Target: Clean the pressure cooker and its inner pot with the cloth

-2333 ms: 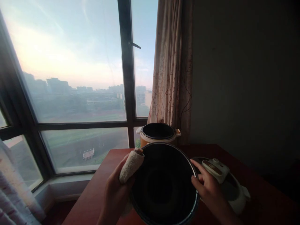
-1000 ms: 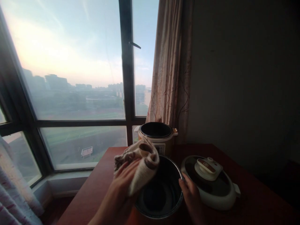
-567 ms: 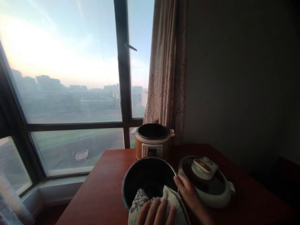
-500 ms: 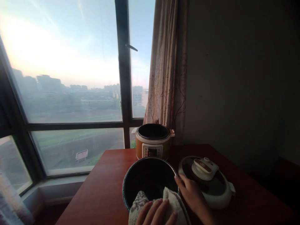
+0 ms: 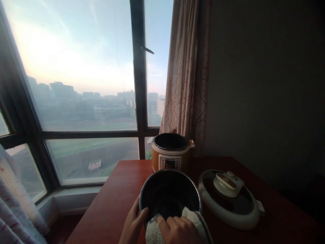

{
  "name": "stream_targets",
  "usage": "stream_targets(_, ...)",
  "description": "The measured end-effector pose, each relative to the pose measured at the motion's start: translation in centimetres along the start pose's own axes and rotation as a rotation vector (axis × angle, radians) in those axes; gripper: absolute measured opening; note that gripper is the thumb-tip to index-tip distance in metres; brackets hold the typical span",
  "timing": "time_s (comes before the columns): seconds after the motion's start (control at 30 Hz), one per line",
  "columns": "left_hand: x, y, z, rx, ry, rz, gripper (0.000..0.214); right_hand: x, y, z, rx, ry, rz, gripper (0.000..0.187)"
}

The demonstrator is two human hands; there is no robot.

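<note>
A dark inner pot (image 5: 170, 195) is tilted towards me at the front of the table, its open mouth facing up. My left hand (image 5: 134, 217) grips its left rim, thumb over the edge. Over the near rim lies a pale cloth (image 5: 154, 231) with a grey patterned part. My right hand (image 5: 179, 227) is closed on this cloth, fingers bent and pressing it at the pot's near edge. Behind the pot stands the orange-brown pressure cooker body (image 5: 156, 159) without its lid. The round lid (image 5: 228, 200), pale-rimmed with a knob on top, lies to the right.
Everything stands on a reddish-brown table (image 5: 106, 203). A large window (image 5: 88, 101) is at the left and back, with a patterned curtain (image 5: 185, 78) beside it. A dark wall (image 5: 254, 84) rises on the right.
My hands have swapped roles: the right hand let go of the pot's right rim and took the cloth, while the left left the cloth and took the left rim. The view shifted slightly.
</note>
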State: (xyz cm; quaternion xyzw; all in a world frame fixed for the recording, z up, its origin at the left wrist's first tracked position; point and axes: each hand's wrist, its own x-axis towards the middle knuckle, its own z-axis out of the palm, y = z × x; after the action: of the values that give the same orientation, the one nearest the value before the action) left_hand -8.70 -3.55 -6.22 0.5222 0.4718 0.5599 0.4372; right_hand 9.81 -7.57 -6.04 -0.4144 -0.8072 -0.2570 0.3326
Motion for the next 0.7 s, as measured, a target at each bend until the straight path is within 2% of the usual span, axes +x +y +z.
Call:
stream_targets(0.17, 0.8, 1.7, -1.0, 0.065, -0.204, 0.054, 0.056, -0.2, 0.6, -0.5, 0.045, 0.067, 0.0, 0.023)
stream_targets(0.23, 1.6, 2.5, -1.8, 0.058, -0.279, 0.044, 0.054, -0.3, 1.2, -1.2, 0.076, 0.101, -0.047, 0.021)
stream_targets(0.3, 2.9, 3.4, -2.4, 0.029, -0.358, -0.025, 0.053, -0.5, 2.5, -2.3, 0.129, 0.101, -0.141, 0.02)
stream_targets(0.4, 5.1, 4.6, -3.2, 0.01, -0.483, -0.167, 0.056, -0.7, 5.3, -4.1, 0.249, 0.011, -0.26, 0.016)
stream_targets(0.5, 6.6, 4.9, -3.0, -0.031, -0.58, -0.214, 0.062, -1.0, 8.0, -5.3, 0.378, -0.131, -0.252, 0.008)
stream_targets(0.57, 6.8, 4.4, -2.2, -0.129, -0.563, -0.221, 0.061, -1.2, 8.8, -5.3, 0.443, -0.204, -0.226, 0.018)
stream_targets(0.7, 5.5, 2.6, 0.2, -0.368, -0.402, -0.207, 0.057, -1.2, 8.5, -4.8, 0.437, -0.272, -0.142, 0.023)
